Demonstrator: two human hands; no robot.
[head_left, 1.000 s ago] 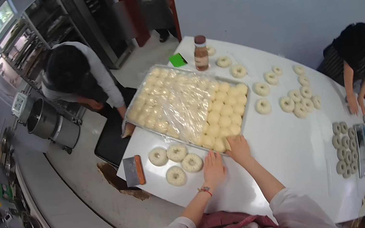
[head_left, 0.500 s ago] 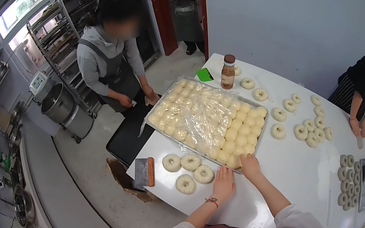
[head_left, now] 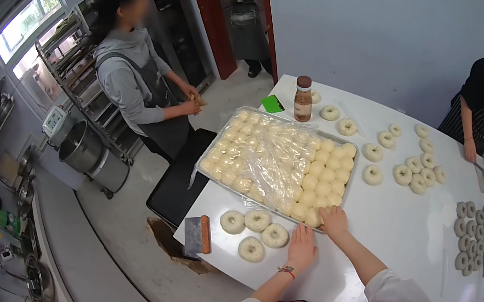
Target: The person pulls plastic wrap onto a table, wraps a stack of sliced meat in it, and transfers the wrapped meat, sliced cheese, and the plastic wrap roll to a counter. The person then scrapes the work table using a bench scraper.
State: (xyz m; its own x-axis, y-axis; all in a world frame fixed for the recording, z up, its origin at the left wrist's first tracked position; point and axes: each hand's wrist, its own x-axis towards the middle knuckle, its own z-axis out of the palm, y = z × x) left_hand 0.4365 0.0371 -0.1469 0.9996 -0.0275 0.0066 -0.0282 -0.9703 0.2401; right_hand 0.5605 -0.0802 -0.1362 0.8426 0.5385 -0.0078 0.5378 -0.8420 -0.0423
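A metal tray of pale round dough balls lies on the white table, partly covered by clear plastic film. My left hand rests flat on the table, fingers stretched toward the tray's near edge. Beside it, my right hand is at the tray's near corner, fingers curled over the rim by the closest dough balls. Whether they grip the rim or a ball is hidden. Left of my left hand sit several speckled dough rings.
A scraper lies at the table's left edge. Farther back are a brown-capped jar and a green scraper. More dough rings spread rightward. One co-worker stands beyond a black tray; another leans in at right.
The co-worker across the table has straightened up and drawn both hands back from the tray. The view has shifted slightly. My hands stay at nearly the same place by the tray's corner.
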